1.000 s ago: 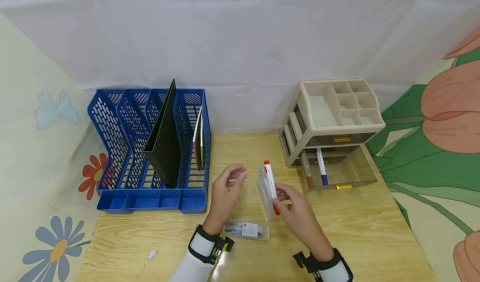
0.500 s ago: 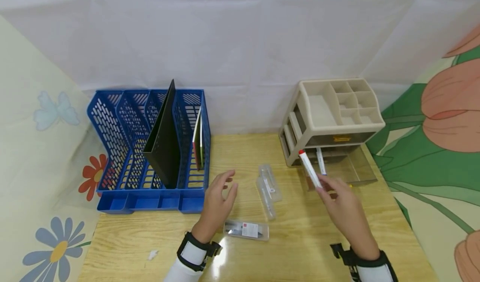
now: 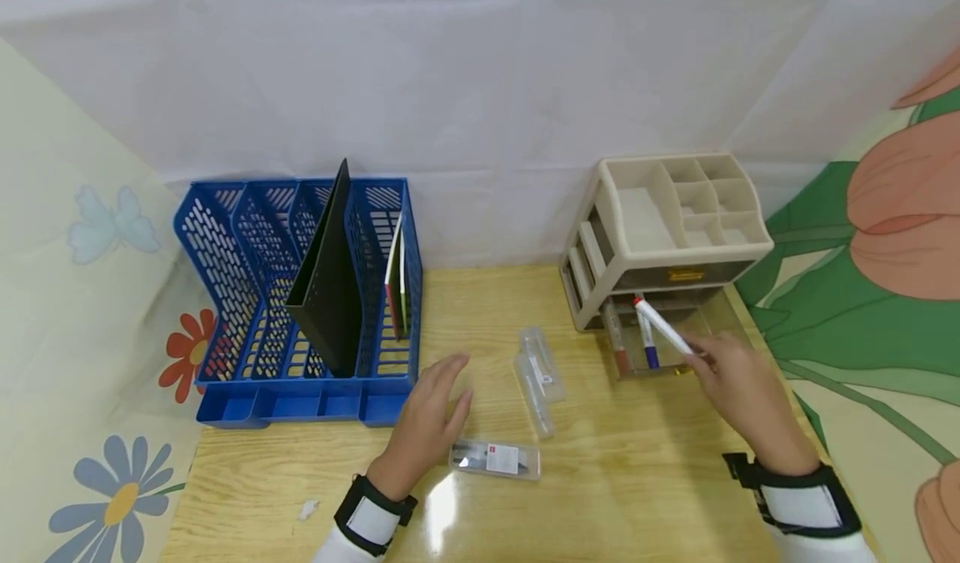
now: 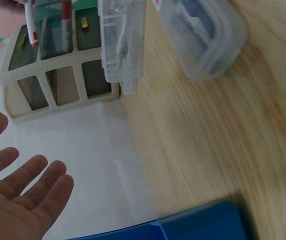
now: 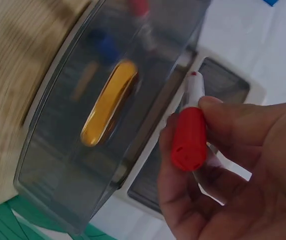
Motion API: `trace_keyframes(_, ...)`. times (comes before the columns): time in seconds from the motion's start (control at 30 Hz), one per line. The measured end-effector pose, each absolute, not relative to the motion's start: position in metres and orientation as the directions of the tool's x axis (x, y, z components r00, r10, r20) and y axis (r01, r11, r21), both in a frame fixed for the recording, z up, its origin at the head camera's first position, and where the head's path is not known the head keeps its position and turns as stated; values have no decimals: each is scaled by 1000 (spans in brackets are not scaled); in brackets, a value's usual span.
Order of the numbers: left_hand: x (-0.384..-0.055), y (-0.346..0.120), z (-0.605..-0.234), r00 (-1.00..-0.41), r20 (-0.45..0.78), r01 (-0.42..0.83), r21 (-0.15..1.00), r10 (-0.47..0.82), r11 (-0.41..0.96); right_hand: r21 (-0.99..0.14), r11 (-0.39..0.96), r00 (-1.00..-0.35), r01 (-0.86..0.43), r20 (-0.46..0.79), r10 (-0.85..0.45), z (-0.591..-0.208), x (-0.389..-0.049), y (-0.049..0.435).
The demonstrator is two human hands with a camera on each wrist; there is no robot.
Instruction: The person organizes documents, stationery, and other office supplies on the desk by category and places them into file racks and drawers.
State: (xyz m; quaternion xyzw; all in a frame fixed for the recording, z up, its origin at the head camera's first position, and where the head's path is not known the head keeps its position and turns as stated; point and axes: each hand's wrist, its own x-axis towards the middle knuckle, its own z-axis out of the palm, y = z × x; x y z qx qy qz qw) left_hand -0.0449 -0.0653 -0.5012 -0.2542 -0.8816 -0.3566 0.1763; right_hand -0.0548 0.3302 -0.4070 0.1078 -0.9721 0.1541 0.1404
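Note:
My right hand [image 3: 738,384] pinches a white marker with a red cap [image 5: 189,140] between thumb and fingers, over the pulled-out lower drawer [image 5: 57,165] of the beige organizer [image 3: 637,251]. Inside that drawer lie a blue-capped marker [image 3: 649,351] and a red-ended marker [image 3: 617,342], side by side at the left. My left hand [image 3: 423,417] holds nothing, its fingers spread and relaxed above the table. Just right of it lies a clear case with a white label [image 3: 498,460]. Two more clear cases [image 3: 534,388] lie partly overlapping in the middle of the table.
A blue file rack [image 3: 300,401] stands at the left, bearing a black folder [image 3: 333,296] and thin booklets [image 3: 397,284]. The organizer's top has several small compartments. A white scrap [image 3: 308,510] lies near the front left. White cloth [image 3: 480,113] hangs behind the table.
My right hand has carried the red-capped marker from above the clear cases rightward to over the open drawer. My left hand has drawn back slightly toward the front left.

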Motion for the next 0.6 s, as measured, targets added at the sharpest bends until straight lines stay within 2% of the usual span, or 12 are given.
trace_keyframes(0.33,-37,-74,-516,-780,450,613,409,435,676,-84,985,-949,-150,293,-120,-413,-77,345)
trace_keyframes(0.47,-35,-79,-521,-768,411,631,356,491,689,-75,990,-955,-119,282,-93,-417,-87,346)
trace_keyframes(0.6,-34,-82,-526,-741,398,663,304,541,684,-56,985,-931,-162,339,-134,-422,-97,346)
